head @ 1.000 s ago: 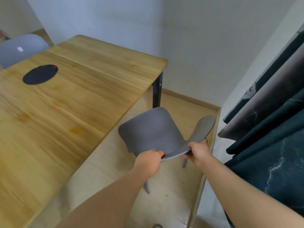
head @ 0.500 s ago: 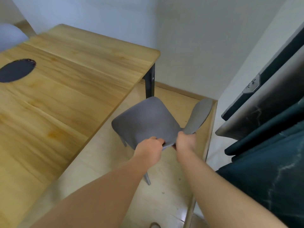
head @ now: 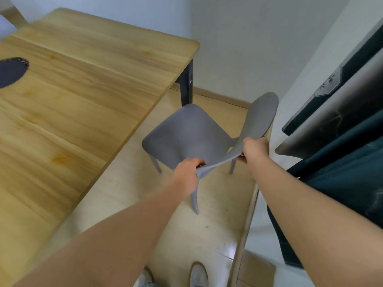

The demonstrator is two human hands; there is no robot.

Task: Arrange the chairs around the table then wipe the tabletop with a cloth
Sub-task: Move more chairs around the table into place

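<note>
Since a moment ago, the right hand (head: 253, 150) has been slid outward along the chair (head: 186, 133), away from the left hand (head: 187, 172). Its rear edge is gripped by both hands, near the table (head: 83, 79) corner.

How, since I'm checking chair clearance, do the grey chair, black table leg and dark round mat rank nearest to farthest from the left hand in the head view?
1. grey chair: gripped by the left hand, directly ahead.
2. black table leg: beyond the chair, under the table's corner.
3. dark round mat: far left on the tabletop.
</note>
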